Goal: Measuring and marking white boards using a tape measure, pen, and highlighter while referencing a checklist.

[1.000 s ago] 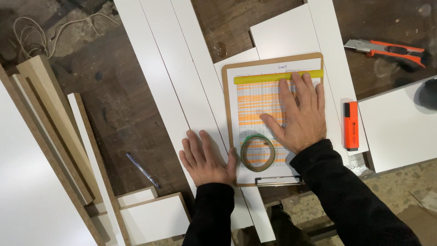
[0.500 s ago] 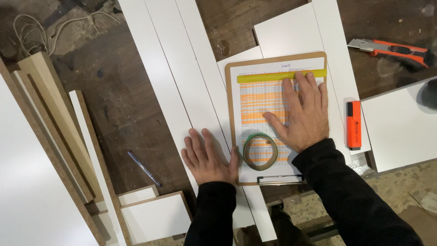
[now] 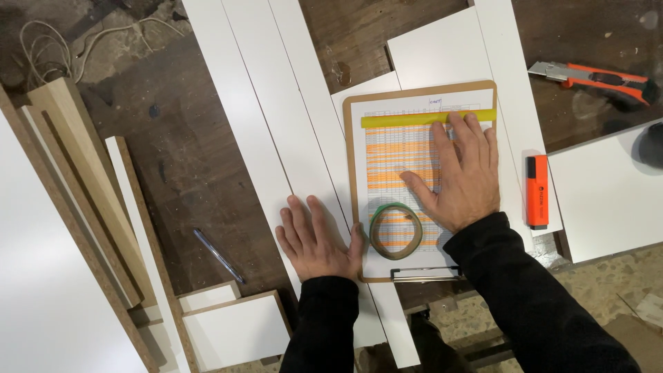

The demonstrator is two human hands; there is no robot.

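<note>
Head view: your right hand (image 3: pixel 461 181) lies flat, fingers spread, on the clipboard (image 3: pixel 352 173) holding a printed table, fingertips touching the yellow ruler (image 3: pixel 407 119) laid across the sheet's top rows. Your left hand (image 3: pixel 319 240) rests open, gripping nothing, on the white strips (image 3: pixel 276 124) just left of the clipboard, thumb at its edge. A tape ring (image 3: pixel 396 231) sits on the clipboard's lower part. Most rows below the ruler show orange marking. An orange highlighter (image 3: pixel 536 191) lies right of the clipboard, a pen (image 3: pixel 217 255) well left on the counter (image 3: pixel 186 159).
</note>
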